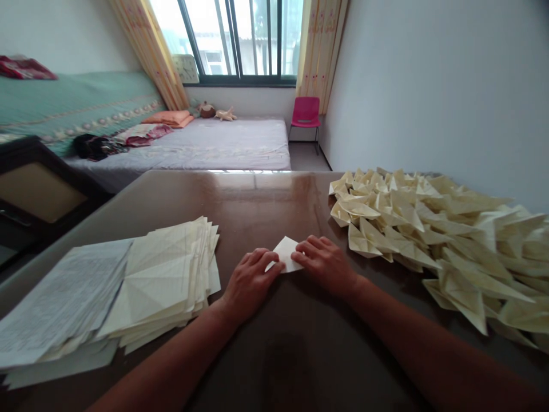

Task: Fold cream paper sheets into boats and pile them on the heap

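White paper (288,256): side edges hidden under the fingers of the left hand (253,280) and right hand (325,260).
Palms: out of sight, turned down.
Arms (429,337): cut off by the bottom edge.
Printed sheets (64,292): cut off at left; print too blurred to read.
Creased sheets (156,274): lower ones mostly covered by the top one.
Folded papers (398,212): cut off at right; many buried, so uncountable.
Clock (186,68): time too faint to read.
Dark cloth (96,147): blurred, perhaps clothing.
Window (235,40): top cut off.
Cabinet (38,186): cut off at left.
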`<action>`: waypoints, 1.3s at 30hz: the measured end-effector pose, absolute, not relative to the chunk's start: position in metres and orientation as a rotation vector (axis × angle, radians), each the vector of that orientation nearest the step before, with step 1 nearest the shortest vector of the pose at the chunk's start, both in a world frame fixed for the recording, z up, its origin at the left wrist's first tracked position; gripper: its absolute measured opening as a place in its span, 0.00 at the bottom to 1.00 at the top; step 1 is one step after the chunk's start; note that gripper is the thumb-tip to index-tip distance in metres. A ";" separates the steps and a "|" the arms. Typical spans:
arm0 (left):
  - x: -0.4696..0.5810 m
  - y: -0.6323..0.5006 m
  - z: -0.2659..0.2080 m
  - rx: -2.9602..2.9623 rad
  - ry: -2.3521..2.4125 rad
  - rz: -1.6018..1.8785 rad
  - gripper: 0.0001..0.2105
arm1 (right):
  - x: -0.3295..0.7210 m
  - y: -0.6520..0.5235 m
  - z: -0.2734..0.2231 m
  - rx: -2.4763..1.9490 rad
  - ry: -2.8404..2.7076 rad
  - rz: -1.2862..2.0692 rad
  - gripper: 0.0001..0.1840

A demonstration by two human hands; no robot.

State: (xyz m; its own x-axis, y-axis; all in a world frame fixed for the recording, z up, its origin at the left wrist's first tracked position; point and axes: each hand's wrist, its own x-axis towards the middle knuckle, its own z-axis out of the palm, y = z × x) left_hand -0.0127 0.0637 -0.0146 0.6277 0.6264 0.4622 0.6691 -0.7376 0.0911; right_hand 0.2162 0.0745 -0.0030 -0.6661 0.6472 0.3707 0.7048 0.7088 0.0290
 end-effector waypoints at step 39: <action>-0.006 0.084 -0.024 -2.658 -1.610 -0.621 0.12 | 0.227 0.083 -0.005 -1.672 -2.400 0.421 0.10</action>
State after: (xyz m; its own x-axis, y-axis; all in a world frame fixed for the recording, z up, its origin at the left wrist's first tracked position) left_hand -0.0064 0.0841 -0.0236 0.4070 0.8574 0.3149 0.8469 -0.4834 0.2216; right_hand 0.2271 0.0831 -0.0054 -0.3480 0.9374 -0.0099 0.8848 0.3249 -0.3341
